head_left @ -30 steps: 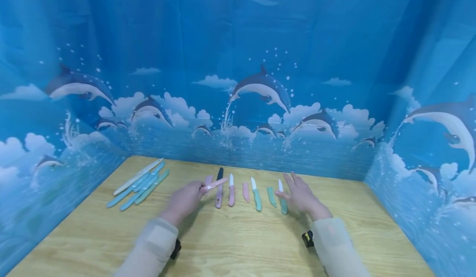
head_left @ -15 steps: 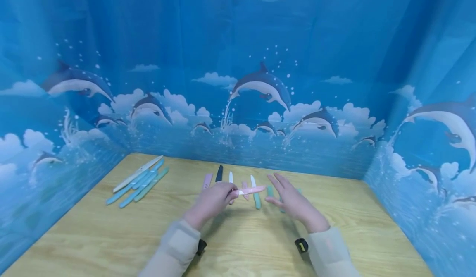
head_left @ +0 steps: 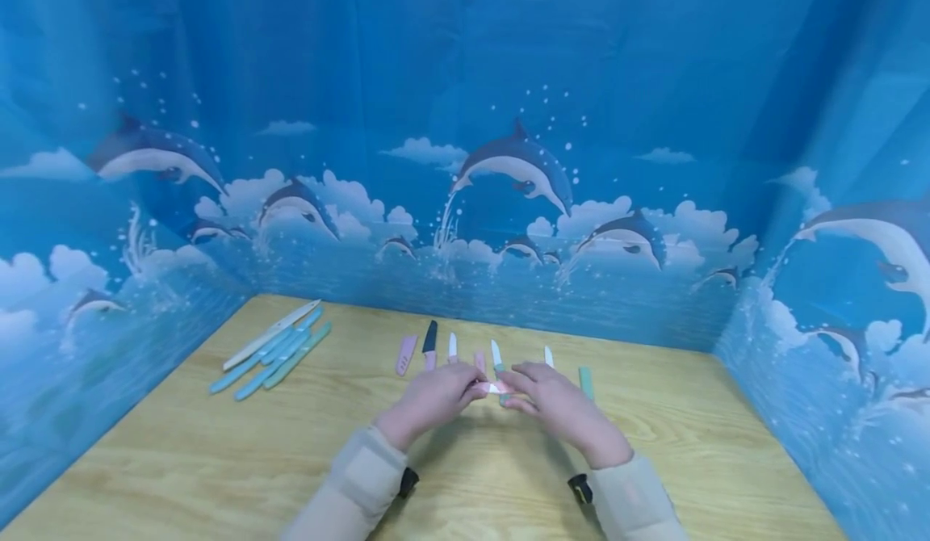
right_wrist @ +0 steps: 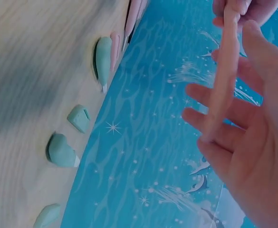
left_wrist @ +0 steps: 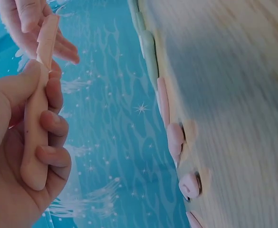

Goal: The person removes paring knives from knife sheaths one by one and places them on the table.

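My left hand [head_left: 436,394] grips the pink handle [left_wrist: 35,137] of a knife, its fingers curled round it in the left wrist view. A pink sheath [left_wrist: 45,43] covers most of the blade; the head view shows a short white stretch beside the handle. My right hand [head_left: 570,408] meets the other end: in the right wrist view the sheath [right_wrist: 223,78] lies across its loosely bent fingers, with the thumb raised off it. Behind the hands are a dark-bladed knife [head_left: 431,337], several white-bladed knives [head_left: 453,344] and a small pink sheath [head_left: 479,359], partly hidden.
A loose pile of long blue, green and white sheathed knives [head_left: 291,352] lies on the wooden table [head_left: 218,460] at the left. A pink-purple sheath [head_left: 406,355] and a green sheath [head_left: 586,383] flank the row. A blue dolphin curtain [head_left: 407,161] surrounds the table.
My left hand has carried the pink knife rightward to the middle. My right hand has moved left from beside the green knife, and its fingers now meet the pink sheath.
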Demonstrator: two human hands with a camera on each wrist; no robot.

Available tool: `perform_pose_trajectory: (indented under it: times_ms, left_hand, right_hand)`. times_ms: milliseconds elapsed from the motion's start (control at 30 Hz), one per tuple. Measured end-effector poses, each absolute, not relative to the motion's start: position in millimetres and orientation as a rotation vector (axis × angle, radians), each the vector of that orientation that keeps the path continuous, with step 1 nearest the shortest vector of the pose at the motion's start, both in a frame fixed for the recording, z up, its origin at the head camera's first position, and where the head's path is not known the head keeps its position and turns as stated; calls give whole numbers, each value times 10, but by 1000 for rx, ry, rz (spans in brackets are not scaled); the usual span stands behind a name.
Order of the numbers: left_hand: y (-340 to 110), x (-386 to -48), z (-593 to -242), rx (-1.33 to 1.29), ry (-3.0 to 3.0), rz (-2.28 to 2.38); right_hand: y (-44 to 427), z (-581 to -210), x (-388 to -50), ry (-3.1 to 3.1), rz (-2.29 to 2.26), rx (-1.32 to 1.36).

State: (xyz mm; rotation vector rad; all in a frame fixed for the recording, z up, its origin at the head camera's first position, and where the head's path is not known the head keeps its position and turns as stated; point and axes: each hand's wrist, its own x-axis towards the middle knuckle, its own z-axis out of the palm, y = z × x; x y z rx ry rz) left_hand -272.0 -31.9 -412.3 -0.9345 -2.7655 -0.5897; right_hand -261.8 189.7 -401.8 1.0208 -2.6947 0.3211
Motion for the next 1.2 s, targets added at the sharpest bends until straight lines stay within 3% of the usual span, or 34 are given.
perform_pose_trajectory:
  times_ms: [1200]
  left_hand:
    - [-247, -2646, -4101, -982, -2770, -560]
  right_hand:
    - [1857, -4082, -2644, -2720, 482, 1071]
